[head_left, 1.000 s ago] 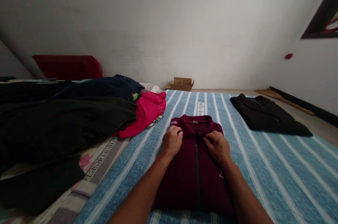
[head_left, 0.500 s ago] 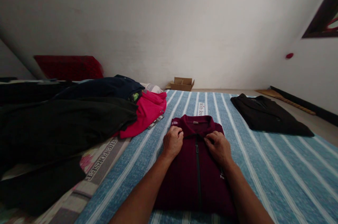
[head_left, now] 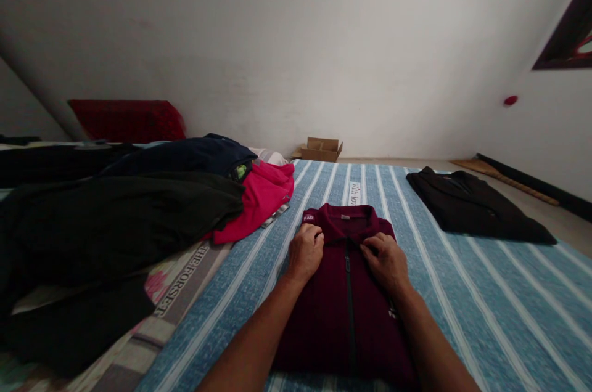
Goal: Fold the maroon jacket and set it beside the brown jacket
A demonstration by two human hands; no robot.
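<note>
A maroon zip-front jacket [head_left: 319, 312] lies folded on the bed, collar pointing away from me and its dark zip running down the middle. My left hand [head_left: 306, 251] is closed at the left side of the collar [head_left: 342, 225], just below a white-lettered patch. On the opposite side, my right hand [head_left: 385, 258] pinches the cloth by the right collar point with thumb and fingers. The fingertips of both hands are partly hidden. Below my right wrist, a small white logo shows on the jacket's chest.
Blue-and-white striped bedding [head_left: 462, 293] lies beneath the jacket. A folded black garment [head_left: 481, 204] rests at the right. Dark clothes [head_left: 115, 213] and a bright pink garment [head_left: 259, 201] are heaped at the left. A cardboard box [head_left: 322, 150] stands by the wall, and a red object [head_left: 129, 119] is behind the heap.
The view has shifted slightly, so everything appears a little further right and lower. Both hands keep nearly the same places on the jacket's collar.
</note>
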